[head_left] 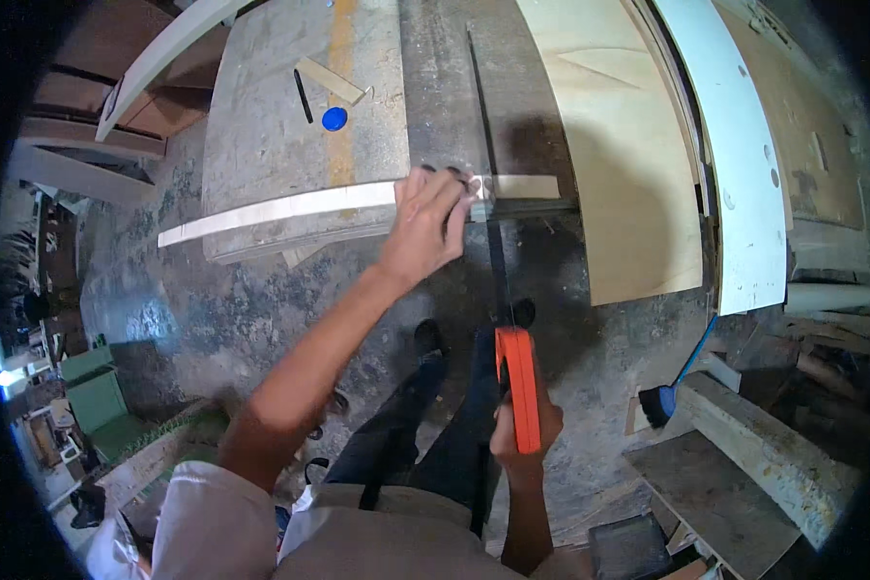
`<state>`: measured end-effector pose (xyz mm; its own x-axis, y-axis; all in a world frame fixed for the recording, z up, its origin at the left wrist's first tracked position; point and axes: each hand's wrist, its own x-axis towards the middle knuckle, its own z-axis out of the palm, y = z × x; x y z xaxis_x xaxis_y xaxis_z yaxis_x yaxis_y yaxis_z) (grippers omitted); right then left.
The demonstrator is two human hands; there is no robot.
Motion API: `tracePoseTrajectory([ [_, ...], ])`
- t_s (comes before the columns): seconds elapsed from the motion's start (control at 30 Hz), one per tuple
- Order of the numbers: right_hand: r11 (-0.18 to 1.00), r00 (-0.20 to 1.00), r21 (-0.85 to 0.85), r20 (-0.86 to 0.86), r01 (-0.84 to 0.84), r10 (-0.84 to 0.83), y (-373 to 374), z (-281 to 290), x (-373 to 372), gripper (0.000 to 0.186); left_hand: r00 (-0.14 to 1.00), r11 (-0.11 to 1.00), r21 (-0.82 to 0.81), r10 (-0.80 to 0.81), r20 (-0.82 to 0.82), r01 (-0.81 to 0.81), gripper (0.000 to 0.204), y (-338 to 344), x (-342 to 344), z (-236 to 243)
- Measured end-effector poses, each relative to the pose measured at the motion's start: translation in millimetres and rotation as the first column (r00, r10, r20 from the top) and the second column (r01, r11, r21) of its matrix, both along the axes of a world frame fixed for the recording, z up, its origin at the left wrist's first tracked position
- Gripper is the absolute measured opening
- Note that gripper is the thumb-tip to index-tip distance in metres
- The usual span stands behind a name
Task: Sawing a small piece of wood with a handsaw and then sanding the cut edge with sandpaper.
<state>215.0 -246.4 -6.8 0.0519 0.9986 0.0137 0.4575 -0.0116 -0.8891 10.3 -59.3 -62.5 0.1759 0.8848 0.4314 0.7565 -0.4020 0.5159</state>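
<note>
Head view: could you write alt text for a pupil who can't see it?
A person's right hand grips an orange-handled saw, its blade crossing a long pale strip that the left hand holds on a worn tabletop. A small blue disc lies farther back.

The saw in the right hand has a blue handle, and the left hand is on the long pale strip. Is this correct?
No: the handle is orange-red, not blue, as the head view shows. The saw is in the right hand, and the left hand is on the long pale strip.
</note>
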Motion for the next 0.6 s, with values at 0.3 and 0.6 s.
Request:
tracePoseTrajectory([
  [0.3, 0.999, 0.996, -0.016, 0.086, -0.035, 0.037, -4, -9, 12, 0.054, 0.993, 0.993, -0.085, 0.090, 0.082, -0.083, 0.013, 0, 17, 4],
  [0.6, 0.995, 0.994, -0.018, 0.054, -0.095, 0.095, 10, -15, 21, 0.065, 0.995, 0.994, -0.060, 0.089, 0.046, -0.087, 0.014, -1, 17, 4],
])
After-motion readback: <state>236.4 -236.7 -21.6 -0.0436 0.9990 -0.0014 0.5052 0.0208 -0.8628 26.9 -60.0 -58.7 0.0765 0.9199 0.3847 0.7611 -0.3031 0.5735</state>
